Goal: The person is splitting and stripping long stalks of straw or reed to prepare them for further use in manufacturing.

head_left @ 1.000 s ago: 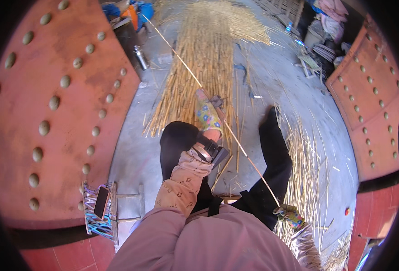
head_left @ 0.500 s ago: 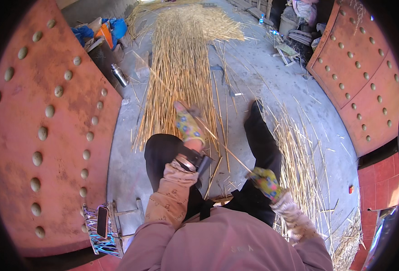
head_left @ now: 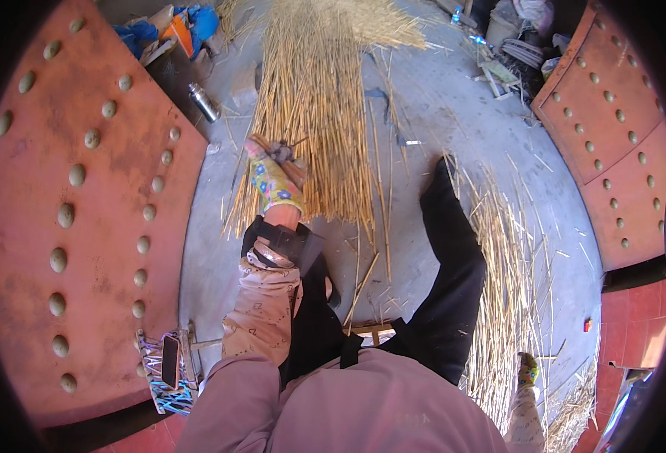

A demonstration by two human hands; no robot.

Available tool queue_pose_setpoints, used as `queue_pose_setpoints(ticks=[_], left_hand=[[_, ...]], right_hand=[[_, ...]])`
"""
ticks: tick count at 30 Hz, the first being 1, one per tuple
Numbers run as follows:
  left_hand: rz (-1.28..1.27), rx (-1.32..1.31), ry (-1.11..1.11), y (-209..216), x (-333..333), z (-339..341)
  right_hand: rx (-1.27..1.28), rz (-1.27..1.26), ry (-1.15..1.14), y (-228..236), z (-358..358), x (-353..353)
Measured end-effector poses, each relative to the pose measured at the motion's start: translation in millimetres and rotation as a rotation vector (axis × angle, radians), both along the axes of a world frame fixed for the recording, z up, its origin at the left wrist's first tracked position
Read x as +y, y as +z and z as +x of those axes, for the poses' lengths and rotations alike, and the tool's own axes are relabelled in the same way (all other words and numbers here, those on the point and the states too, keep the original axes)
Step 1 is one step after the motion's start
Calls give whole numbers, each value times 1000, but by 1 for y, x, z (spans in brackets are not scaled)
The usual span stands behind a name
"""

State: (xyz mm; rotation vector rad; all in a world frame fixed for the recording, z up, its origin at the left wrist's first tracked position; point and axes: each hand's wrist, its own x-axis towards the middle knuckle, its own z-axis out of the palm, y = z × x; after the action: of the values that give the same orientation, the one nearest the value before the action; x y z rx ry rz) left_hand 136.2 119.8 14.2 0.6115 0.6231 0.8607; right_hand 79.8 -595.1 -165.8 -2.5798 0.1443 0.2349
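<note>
My left hand [head_left: 274,180], in a flower-patterned glove, is closed around a short brown wooden piece with grey wrapping [head_left: 281,154]. It is above the near left part of a broad layer of golden stalks [head_left: 314,128] on the floor. My right hand [head_left: 527,370], in a similar glove, is far out at the lower right beside a pile of paler stalks [head_left: 499,272]. Its fingers are small and partly hidden, so I cannot tell whether they hold a stalk.
Studded reddish door panels stand at left [head_left: 99,226] and right [head_left: 612,136]. A metal flask [head_left: 203,103] lies near the left panel. A phone [head_left: 170,361] rests on a woven stool [head_left: 168,385]. Bags and a bucket [head_left: 503,26] sit at the far right.
My left hand has moved left and farther away. My right hand has swung outward to the lower right. The stalk stretched between both hands earlier no longer shows there.
</note>
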Motion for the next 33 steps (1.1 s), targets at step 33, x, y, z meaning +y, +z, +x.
queue_pose_setpoints(ticks=[33], left_hand=[[-187,289,-360,-31,-12,-16]], right_hand=[[1218,1438,181,-17,166,564]])
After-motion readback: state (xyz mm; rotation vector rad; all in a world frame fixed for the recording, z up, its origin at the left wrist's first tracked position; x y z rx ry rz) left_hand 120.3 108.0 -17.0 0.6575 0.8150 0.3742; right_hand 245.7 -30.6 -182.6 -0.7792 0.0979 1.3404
